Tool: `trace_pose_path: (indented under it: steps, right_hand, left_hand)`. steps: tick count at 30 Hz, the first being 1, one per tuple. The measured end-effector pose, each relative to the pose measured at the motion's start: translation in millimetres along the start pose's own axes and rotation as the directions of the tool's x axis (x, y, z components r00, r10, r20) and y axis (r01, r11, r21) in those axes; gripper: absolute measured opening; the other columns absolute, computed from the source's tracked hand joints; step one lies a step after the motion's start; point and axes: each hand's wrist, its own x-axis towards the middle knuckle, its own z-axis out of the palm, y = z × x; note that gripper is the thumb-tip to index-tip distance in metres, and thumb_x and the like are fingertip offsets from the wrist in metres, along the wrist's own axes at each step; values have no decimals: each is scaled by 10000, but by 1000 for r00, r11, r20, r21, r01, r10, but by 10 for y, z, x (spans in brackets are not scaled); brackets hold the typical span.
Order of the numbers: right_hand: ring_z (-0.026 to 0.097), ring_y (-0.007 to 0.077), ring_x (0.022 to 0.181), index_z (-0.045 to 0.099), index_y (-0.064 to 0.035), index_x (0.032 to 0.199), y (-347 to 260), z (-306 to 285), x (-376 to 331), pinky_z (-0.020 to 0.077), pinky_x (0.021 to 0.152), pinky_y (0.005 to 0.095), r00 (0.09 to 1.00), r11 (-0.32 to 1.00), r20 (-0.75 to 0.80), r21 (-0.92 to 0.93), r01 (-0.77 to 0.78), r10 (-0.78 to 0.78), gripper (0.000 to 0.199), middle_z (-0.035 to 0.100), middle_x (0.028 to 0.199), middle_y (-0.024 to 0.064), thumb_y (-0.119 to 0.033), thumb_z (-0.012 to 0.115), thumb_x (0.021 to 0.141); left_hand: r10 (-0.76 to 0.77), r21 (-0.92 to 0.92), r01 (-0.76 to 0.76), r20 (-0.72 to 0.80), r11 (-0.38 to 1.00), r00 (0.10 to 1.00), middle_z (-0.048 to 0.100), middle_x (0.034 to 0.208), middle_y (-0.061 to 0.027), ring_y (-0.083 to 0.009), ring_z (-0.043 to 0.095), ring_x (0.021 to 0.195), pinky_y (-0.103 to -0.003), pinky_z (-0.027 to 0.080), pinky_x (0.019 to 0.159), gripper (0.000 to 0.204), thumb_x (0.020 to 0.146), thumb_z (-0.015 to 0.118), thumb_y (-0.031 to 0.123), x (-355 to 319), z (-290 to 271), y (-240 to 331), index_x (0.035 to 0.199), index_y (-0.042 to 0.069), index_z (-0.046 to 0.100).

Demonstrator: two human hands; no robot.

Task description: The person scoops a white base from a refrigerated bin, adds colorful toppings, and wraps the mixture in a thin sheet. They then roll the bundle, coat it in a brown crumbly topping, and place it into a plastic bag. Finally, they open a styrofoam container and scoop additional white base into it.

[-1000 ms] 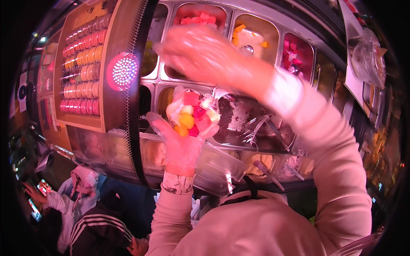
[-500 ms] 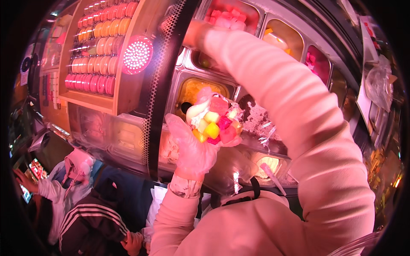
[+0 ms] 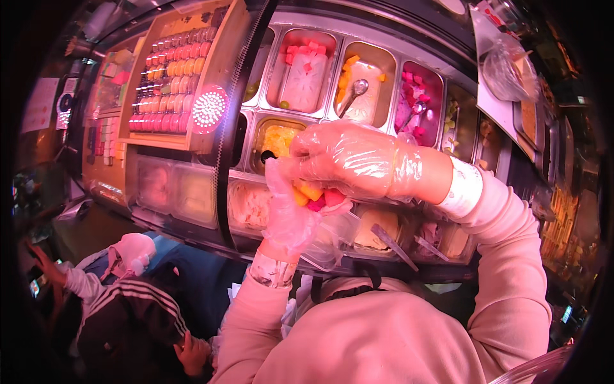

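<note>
Yellow and red fruit pieces (image 3: 309, 194) lie cupped in the upturned left hand (image 3: 291, 221), the nearer of the hands, and partly beneath the right hand (image 3: 358, 157), which crosses from the right, bunched, its contents indeterminable, concealing the fruit's long axis.

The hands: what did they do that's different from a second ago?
The right hand came back from reaching up and to the left, and is now over the fruit, hiding part of it. Whether its fingers hold anything, I can't tell. The left hand still holds the fruit-topped treat, and the macarons are still in their wooden box.
</note>
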Motion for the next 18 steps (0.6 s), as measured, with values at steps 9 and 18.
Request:
trace_pose_path:
  steps: [9,18]
  right_hand:
    - [668,213,856,740,-13,1157,-309,46,-651,535,747,379,805,773,-359,607,-183,472,355,716,985,66,-333,701,1006]
    - [700,217,829,737,2,1109,-806,677,-1703,583,713,375,684,-126,269,959,-253,678,521,721,989,129,-498,634,1010]
  left_hand:
    - [109,-140,-84,181,987,977,571,1416,-82,-310,631,1245,-522,659,782,762,995,507,689,-623,206,-532,1538,162,420]
    - [142,-138,-117,181,983,973,577,1383,-129,-359,658,1187,-611,657,799,676,1014,597,557,-1059,230,-1127,1517,136,432]
